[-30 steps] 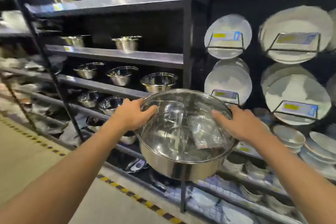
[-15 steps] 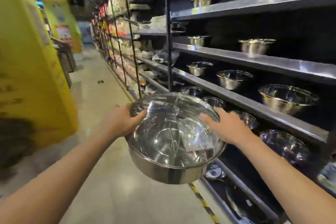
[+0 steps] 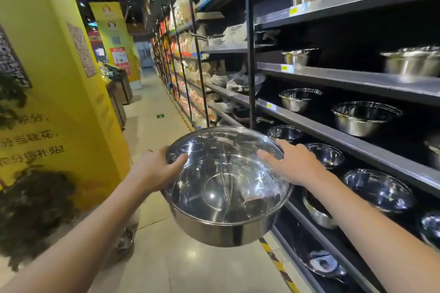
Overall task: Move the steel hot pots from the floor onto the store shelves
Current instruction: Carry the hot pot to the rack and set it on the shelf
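**Pot in the air, shelves off its right side**

The steel hot pot (image 3: 226, 188) is held clear of the floor, over the aisle, mouth up and tilted a little toward the camera, clear wrap or a lid over the top with a divider line visible inside. Round pot, so no long axis to align.

Left hand (image 3: 154, 171) is clamped on the pot's left rim, thumb over the top. Right hand (image 3: 295, 164) is clamped on the right rim, fingers (image 3: 269, 156) spread flat across the cover. Both wrapped on — neither one free.

The relation that matters: the shelves (image 3: 357, 135) lie to the pot's right, and the right hand is the nearer one. The shelf edge sits just beside the pot's right rim, roughly level with its top. Other steel bowls (image 3: 364, 118) already stand on the tiers right of the pot, with a dark gap between them.

My read: carry stage, placing not yet done. Next move likely needs a swing right and a slight lift — the risk is clipping the shelf lip.
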A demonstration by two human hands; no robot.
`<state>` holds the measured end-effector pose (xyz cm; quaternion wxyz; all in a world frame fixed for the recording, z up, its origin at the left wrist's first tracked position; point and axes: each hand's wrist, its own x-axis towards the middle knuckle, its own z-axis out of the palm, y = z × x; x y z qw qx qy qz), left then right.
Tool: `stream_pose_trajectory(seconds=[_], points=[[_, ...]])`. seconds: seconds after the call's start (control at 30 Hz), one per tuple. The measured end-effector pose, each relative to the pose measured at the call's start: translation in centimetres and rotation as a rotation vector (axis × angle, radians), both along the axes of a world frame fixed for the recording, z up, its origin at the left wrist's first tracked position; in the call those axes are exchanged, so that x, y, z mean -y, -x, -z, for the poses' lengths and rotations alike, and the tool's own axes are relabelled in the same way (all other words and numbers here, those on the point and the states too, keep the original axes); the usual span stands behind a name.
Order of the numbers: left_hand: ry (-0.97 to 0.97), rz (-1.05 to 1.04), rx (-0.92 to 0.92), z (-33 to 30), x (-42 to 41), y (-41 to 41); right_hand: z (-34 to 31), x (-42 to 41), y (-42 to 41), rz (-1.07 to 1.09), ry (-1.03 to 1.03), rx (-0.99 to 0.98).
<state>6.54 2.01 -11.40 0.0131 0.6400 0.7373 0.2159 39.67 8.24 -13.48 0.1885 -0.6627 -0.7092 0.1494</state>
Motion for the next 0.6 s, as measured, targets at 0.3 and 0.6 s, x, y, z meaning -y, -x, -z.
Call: stream_pose_trajectory(seconds=[0.3,0.6], points=[[-0.002,0.243,0.024,-0.1,-15.6,-6.8,-0.8,-6.6,-7.7,0.248,-0.025,0.028],[0.094,0.567,0.015,1.9,-26.4,-13.2,1.1,-5.4,-11.0,0.618,0.010,0.007]])
